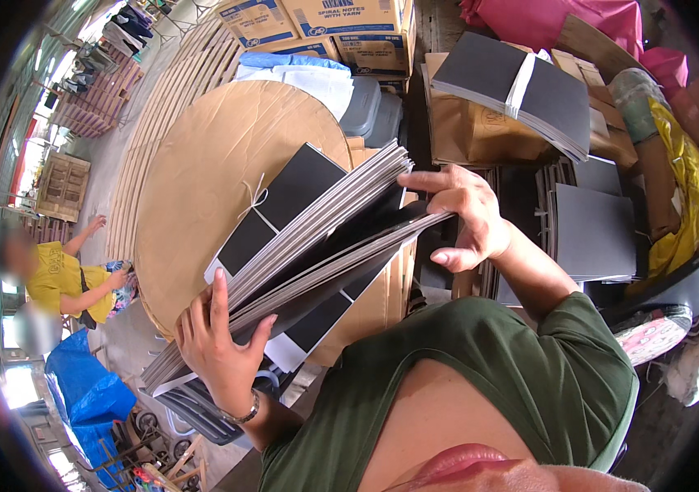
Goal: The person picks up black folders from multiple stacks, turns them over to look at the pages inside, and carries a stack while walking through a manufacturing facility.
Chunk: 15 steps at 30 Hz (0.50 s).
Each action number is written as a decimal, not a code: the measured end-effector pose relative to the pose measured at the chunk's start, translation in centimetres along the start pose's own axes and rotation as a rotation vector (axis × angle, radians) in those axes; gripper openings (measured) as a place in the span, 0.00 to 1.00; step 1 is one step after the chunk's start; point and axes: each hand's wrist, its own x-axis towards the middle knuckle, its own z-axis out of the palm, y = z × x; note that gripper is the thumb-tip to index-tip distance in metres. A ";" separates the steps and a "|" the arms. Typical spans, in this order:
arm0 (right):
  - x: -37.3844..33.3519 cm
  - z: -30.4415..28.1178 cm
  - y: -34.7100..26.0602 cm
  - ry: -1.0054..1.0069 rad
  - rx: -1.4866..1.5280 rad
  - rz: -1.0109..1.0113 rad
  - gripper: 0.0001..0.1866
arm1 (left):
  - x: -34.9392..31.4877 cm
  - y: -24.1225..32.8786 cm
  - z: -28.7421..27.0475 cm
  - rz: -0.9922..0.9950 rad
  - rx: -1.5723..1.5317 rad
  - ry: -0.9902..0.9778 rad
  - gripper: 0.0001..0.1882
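Observation:
A thick stack of black sheets with pale edges (pixel 317 225) stands tilted on its long edge in front of me. It is parted lengthwise into two bundles, with a dark gap between them. My left hand (pixel 222 348) grips the near-left end, fingers on one side and thumb on the other. At the far-right end my right hand (pixel 468 217) holds the stack: its index finger touches the upper bundle's corner, and the other fingers curl over the lower bundle's end. Beneath lies a black bundle tied with white string (pixel 284 193), resting partly on a round brown cardboard-covered top (pixel 194 189).
At right, a strapped black bundle (pixel 522 86) lies on brown cartons, above more black stacks (pixel 591 225). Cartons (pixel 366 49) are piled at the back beside grey plastic chairs or bins (pixel 362 107). A co-worker in a yellow shirt (pixel 62 279) is at left, near a blue tarp (pixel 87 377).

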 end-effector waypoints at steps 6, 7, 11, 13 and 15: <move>-0.4 0.2 -0.3 0.015 -0.134 -0.028 0.24 | -0.1 0.0 0.0 0.015 0.012 0.012 0.40; -0.2 0.1 -0.4 0.030 -0.168 -0.048 0.24 | -0.1 0.0 -0.1 0.017 0.013 0.012 0.40; -0.6 0.4 -0.5 0.084 -0.188 -0.023 0.24 | -0.1 0.1 -0.2 0.015 0.005 0.004 0.40; -0.6 0.5 -0.6 0.096 -0.210 -0.038 0.23 | -0.2 0.1 -0.2 0.010 0.007 -0.003 0.40; -0.7 0.5 -0.7 0.101 -0.239 -0.062 0.22 | -0.3 0.1 -0.2 0.010 0.013 0.006 0.40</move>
